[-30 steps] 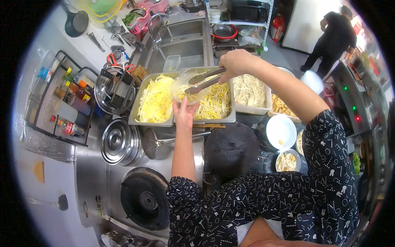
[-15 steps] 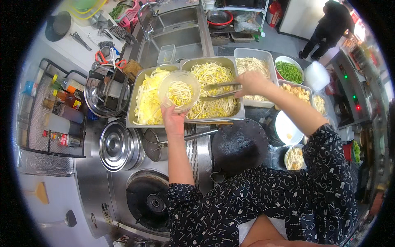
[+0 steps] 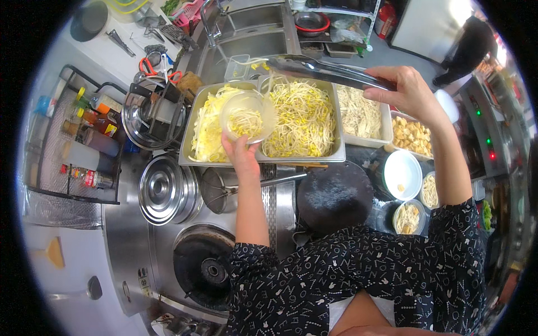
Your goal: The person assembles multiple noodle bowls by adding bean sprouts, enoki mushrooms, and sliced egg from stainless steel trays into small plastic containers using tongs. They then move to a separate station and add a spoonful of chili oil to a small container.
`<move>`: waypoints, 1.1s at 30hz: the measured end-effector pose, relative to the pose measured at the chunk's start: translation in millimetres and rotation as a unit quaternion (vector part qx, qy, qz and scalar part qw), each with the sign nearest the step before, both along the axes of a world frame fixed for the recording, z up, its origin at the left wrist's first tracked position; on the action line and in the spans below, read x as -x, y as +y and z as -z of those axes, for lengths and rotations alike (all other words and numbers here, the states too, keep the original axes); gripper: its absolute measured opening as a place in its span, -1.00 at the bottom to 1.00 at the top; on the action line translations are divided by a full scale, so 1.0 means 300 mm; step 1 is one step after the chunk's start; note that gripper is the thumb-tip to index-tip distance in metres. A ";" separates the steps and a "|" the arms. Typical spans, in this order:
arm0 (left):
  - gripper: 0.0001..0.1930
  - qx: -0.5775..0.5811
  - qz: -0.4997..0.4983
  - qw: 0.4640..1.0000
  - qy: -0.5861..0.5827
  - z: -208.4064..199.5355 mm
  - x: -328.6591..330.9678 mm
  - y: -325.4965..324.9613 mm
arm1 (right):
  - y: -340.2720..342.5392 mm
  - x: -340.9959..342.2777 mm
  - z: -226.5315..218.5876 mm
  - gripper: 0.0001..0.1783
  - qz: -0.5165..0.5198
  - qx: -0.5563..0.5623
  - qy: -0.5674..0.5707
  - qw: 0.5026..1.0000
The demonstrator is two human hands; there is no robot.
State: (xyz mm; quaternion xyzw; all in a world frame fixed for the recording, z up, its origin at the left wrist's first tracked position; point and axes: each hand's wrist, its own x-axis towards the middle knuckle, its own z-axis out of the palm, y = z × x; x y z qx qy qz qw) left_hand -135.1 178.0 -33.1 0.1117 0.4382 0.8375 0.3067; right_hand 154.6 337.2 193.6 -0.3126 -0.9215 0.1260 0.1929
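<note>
My left hand (image 3: 242, 154) grips a clear round plastic bowl (image 3: 246, 102) from below, with soybean sprouts (image 3: 245, 122) in it. It hovers over the border of two steel pans: one of shredded pale-yellow cabbage (image 3: 206, 126), one heaped with soybean sprouts (image 3: 300, 115). My right hand (image 3: 404, 92) is closed around the handle end of metal tongs (image 3: 330, 71), raised above the sprout pan and pointing left. A few sprouts (image 3: 259, 64) dangle from the tongs' tips, above and beyond the bowl.
To the right stand a tub of pale shreds (image 3: 358, 115), a container of browned chunks (image 3: 412, 137), a white bowl (image 3: 402, 175) and small filled bowls (image 3: 409, 218). Nearer lie a strainer (image 3: 214, 190), a black round lid (image 3: 335, 196) and a burner (image 3: 210, 269). A person (image 3: 471, 47) stands far right.
The tongs have risen from the sprout pan and swung to point left, now carrying a few sprouts. My left hand still holds the bowl over the pans. The whole view has shifted slightly.
</note>
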 end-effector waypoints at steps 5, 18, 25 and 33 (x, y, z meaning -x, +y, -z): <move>-0.29 -0.054 0.065 0.995 -0.060 -0.020 -0.057 0.062 | -0.058 0.113 0.096 -0.38 -0.009 0.081 -0.050 0.995; -0.41 0.060 0.184 0.976 -0.098 0.024 -0.090 0.244 | 0.225 -0.396 0.034 -0.36 0.216 -0.076 -0.127 0.965; -0.40 0.095 0.129 0.986 -0.052 -0.051 -0.130 0.215 | 0.583 -0.633 0.198 -0.27 0.331 -0.054 -0.383 0.861; -0.45 0.064 0.244 0.966 -0.060 -0.149 -0.317 0.258 | 0.660 -0.675 0.475 -0.30 0.364 0.053 -0.358 0.858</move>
